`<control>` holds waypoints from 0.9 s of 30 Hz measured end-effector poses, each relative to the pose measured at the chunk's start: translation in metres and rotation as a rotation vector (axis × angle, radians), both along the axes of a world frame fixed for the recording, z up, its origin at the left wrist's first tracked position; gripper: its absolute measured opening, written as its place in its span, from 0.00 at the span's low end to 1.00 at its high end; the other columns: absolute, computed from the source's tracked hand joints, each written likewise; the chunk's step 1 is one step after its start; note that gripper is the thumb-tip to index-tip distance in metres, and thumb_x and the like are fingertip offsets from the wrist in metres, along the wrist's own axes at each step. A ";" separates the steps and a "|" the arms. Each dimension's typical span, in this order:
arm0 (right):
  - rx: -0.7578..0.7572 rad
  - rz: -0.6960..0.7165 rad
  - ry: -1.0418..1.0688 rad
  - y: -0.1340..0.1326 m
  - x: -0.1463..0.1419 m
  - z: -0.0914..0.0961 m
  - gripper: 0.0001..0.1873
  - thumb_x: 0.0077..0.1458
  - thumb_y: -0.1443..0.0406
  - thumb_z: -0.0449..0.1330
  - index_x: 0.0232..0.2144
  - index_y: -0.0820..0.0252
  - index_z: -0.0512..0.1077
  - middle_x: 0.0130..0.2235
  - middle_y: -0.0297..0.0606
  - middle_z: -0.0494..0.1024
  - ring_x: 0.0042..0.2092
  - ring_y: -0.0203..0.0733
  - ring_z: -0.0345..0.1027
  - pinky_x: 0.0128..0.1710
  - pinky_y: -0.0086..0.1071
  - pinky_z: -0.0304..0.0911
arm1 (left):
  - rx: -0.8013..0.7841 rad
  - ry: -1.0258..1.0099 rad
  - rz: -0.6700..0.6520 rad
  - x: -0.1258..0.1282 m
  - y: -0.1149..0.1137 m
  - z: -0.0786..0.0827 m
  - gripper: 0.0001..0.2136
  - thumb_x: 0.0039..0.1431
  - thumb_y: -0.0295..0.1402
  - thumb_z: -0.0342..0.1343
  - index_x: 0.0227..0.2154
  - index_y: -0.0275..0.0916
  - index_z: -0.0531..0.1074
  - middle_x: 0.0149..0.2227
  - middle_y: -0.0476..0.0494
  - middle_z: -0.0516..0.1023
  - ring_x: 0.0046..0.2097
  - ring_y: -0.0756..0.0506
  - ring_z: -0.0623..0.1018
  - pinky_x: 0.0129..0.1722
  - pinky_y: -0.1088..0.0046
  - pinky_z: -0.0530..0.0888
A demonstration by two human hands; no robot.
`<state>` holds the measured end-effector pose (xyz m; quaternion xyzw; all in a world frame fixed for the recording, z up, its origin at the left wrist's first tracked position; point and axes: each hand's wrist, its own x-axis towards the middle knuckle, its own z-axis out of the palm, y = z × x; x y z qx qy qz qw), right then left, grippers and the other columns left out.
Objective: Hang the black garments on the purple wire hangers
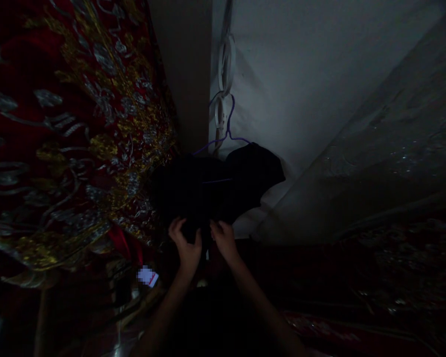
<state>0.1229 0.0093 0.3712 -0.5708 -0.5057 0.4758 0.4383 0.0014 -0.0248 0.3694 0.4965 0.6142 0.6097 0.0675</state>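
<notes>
A black garment (256, 166) hangs on a purple hanger (228, 134) against the wall. It is so dark that its folds and front hardly show. At its lower front is my left hand (187, 248), fingers curled and the thumb held apart from them, with dark cloth behind the gap. My right hand (223, 239) is beside it on the right, its fingers bent together at the garment's front edge. Whatever small part of the cloth lies between those fingers is lost in the dark.
White rings (226, 64) hold the hanger on the pale wall (301, 64). On the left hangs a red cloth (78, 124) with gold and silver embroidery. Below it a white tag (147, 276) shows. Sheer glittering material (401, 153) covers the right side.
</notes>
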 end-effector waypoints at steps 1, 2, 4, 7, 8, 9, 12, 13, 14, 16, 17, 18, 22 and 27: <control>0.027 0.009 0.028 -0.005 -0.001 0.003 0.24 0.55 0.46 0.55 0.18 0.55 0.61 0.19 0.30 0.65 0.24 0.36 0.60 0.27 0.30 0.56 | -0.062 0.010 -0.124 0.009 -0.004 -0.006 0.19 0.56 0.33 0.60 0.50 0.40 0.66 0.53 0.36 0.69 0.57 0.38 0.70 0.58 0.56 0.67; 0.051 0.012 0.055 -0.009 -0.001 0.007 0.25 0.55 0.45 0.55 0.18 0.55 0.61 0.19 0.30 0.64 0.24 0.36 0.59 0.27 0.31 0.56 | -0.126 0.003 -0.238 0.017 -0.006 -0.010 0.14 0.58 0.33 0.57 0.47 0.40 0.67 0.49 0.37 0.72 0.53 0.39 0.73 0.54 0.59 0.69; 0.081 0.010 0.095 -0.017 0.001 0.016 0.25 0.56 0.45 0.56 0.18 0.56 0.62 0.19 0.30 0.64 0.24 0.35 0.58 0.26 0.30 0.55 | -0.229 -0.035 -0.378 0.026 -0.007 -0.013 0.08 0.61 0.32 0.53 0.43 0.39 0.68 0.41 0.40 0.75 0.45 0.42 0.76 0.47 0.64 0.72; 0.074 0.032 0.118 -0.024 0.009 0.027 0.24 0.56 0.46 0.57 0.20 0.57 0.66 0.19 0.30 0.64 0.23 0.35 0.57 0.25 0.30 0.55 | -0.273 -0.052 -0.394 0.028 -0.004 -0.009 0.05 0.62 0.33 0.51 0.38 0.40 0.69 0.37 0.44 0.75 0.40 0.44 0.76 0.43 0.68 0.71; 0.070 0.056 0.130 -0.025 0.012 0.029 0.23 0.56 0.47 0.57 0.21 0.57 0.68 0.20 0.31 0.65 0.23 0.35 0.58 0.25 0.30 0.55 | -0.273 -0.050 -0.394 0.028 -0.003 -0.007 0.04 0.62 0.33 0.51 0.37 0.40 0.68 0.36 0.44 0.75 0.40 0.44 0.75 0.43 0.69 0.71; 0.064 0.086 0.145 -0.025 0.015 0.031 0.22 0.56 0.48 0.57 0.23 0.58 0.69 0.21 0.31 0.68 0.23 0.35 0.58 0.25 0.30 0.55 | -0.274 -0.049 -0.399 0.028 -0.002 -0.007 0.03 0.61 0.32 0.51 0.37 0.40 0.68 0.35 0.45 0.74 0.39 0.45 0.75 0.42 0.70 0.70; 0.017 0.186 0.204 -0.024 0.022 0.034 0.18 0.53 0.51 0.59 0.23 0.59 0.71 0.23 0.34 0.72 0.22 0.34 0.59 0.23 0.29 0.56 | -0.278 -0.047 -0.409 0.032 -0.006 -0.008 0.04 0.58 0.28 0.51 0.37 0.40 0.66 0.33 0.47 0.71 0.36 0.46 0.73 0.38 0.72 0.69; -0.013 0.203 0.230 -0.024 0.024 0.035 0.18 0.52 0.52 0.59 0.22 0.59 0.71 0.21 0.33 0.71 0.21 0.34 0.59 0.22 0.29 0.54 | -0.281 -0.047 -0.410 0.035 -0.008 -0.009 0.05 0.57 0.27 0.51 0.36 0.40 0.65 0.33 0.47 0.71 0.35 0.46 0.72 0.37 0.72 0.69; -0.044 0.210 0.253 -0.023 0.025 0.036 0.17 0.51 0.53 0.59 0.20 0.59 0.70 0.18 0.32 0.68 0.20 0.33 0.57 0.21 0.29 0.53 | -0.285 -0.046 -0.410 0.038 -0.011 -0.010 0.05 0.57 0.26 0.50 0.36 0.40 0.65 0.32 0.47 0.71 0.35 0.46 0.72 0.37 0.72 0.68; -0.093 0.200 0.292 -0.023 0.028 0.039 0.17 0.49 0.54 0.59 0.17 0.59 0.68 0.14 0.29 0.62 0.18 0.31 0.53 0.19 0.28 0.49 | -0.298 -0.044 -0.411 0.044 -0.016 -0.012 0.05 0.57 0.24 0.49 0.35 0.40 0.65 0.33 0.47 0.71 0.35 0.47 0.73 0.37 0.72 0.68; -0.108 0.188 0.307 -0.023 0.030 0.042 0.17 0.47 0.55 0.59 0.16 0.59 0.68 0.13 0.28 0.61 0.17 0.31 0.52 0.18 0.28 0.48 | -0.304 -0.043 -0.411 0.047 -0.018 -0.012 0.06 0.58 0.24 0.49 0.35 0.41 0.65 0.33 0.47 0.71 0.36 0.47 0.73 0.38 0.72 0.68; -0.115 0.175 0.320 -0.022 0.033 0.047 0.16 0.46 0.55 0.59 0.15 0.59 0.68 0.13 0.28 0.61 0.17 0.30 0.51 0.18 0.27 0.47 | -0.310 -0.041 -0.409 0.050 -0.019 -0.011 0.06 0.59 0.24 0.48 0.35 0.41 0.65 0.33 0.47 0.72 0.36 0.47 0.73 0.38 0.72 0.68; -0.095 0.104 0.394 -0.009 0.044 0.081 0.15 0.44 0.56 0.61 0.16 0.60 0.69 0.14 0.27 0.61 0.17 0.29 0.50 0.17 0.26 0.45 | -0.329 -0.021 -0.400 0.058 -0.018 -0.009 0.04 0.62 0.26 0.48 0.36 0.41 0.65 0.35 0.45 0.72 0.37 0.46 0.73 0.40 0.71 0.69; 0.074 0.092 0.508 0.023 0.055 0.153 0.15 0.47 0.57 0.61 0.17 0.60 0.67 0.14 0.26 0.60 0.17 0.27 0.48 0.16 0.24 0.43 | -0.357 0.028 -0.376 0.062 -0.004 -0.011 0.03 0.63 0.27 0.48 0.35 0.41 0.64 0.34 0.46 0.71 0.36 0.46 0.72 0.39 0.71 0.68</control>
